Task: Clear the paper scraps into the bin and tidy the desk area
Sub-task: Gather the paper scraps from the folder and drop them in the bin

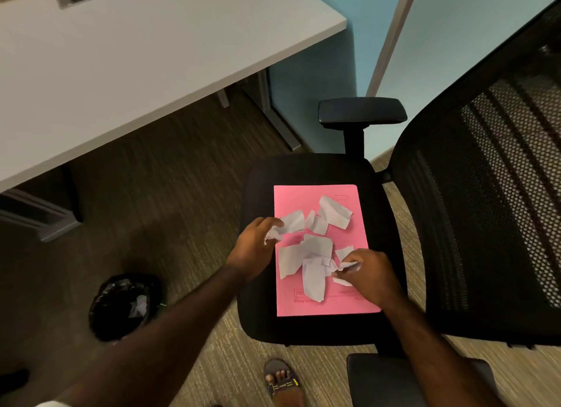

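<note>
pink folder [318, 303] lies on the black chair seat [261, 315] with most of the white scraps [315, 249] heaped on it. both hands work the pile: the left hand [255, 246] has curled its fingers around a few scraps at the folder's left edge, and the right hand [368, 274] pinches scraps near the lower right. the bin [124, 305], on the floor to the left, holds at least one pale piece, so clearing looks begun but far from done. the table [121, 60] looks bare of scraps; the folder likely still needs putting away.
</note>
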A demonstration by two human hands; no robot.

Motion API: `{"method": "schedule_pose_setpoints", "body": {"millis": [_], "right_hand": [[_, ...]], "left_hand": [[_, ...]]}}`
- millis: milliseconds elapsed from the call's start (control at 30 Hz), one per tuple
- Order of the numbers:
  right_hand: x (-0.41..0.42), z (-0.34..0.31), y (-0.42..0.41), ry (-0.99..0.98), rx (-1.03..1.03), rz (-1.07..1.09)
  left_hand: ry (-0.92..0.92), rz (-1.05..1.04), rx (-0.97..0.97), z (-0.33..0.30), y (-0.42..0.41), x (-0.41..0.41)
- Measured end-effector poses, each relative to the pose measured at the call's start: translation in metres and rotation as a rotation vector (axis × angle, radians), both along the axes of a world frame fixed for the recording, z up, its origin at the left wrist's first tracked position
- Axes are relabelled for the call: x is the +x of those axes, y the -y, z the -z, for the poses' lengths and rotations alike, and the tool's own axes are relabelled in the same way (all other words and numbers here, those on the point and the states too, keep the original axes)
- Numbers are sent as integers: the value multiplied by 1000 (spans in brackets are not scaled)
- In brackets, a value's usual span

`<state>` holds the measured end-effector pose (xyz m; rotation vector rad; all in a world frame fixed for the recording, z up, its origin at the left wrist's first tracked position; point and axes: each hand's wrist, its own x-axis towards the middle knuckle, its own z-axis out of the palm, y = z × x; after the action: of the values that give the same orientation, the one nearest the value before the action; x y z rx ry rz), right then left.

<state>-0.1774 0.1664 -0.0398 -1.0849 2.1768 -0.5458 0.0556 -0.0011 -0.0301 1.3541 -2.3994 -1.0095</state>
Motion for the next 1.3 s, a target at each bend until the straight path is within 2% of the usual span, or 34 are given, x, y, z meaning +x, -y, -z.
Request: {"method": "schedule_pose_setpoints", "body": {"millis": [267,400,533,733,1000,1300], "right_hand": [[-6,-10,-6,147,-141,172],[5,-27,6,263,-142,281],[38,-40,33,424,-161,251],[119,-37,79,518,-102,122],[267,-21,146,714,-22,-6],[423,13,199,871,111,79]], "left_hand": [[-267,-307,137,-21,-11,18],[-358,-426,236,-28,-18,26],[-434,-474,309,-33,-22,41],[-555,-608,321,-35,-19,93],[-569,-868,249,-14,-2,207],[-660,-1160,323,30,18,336]]}}
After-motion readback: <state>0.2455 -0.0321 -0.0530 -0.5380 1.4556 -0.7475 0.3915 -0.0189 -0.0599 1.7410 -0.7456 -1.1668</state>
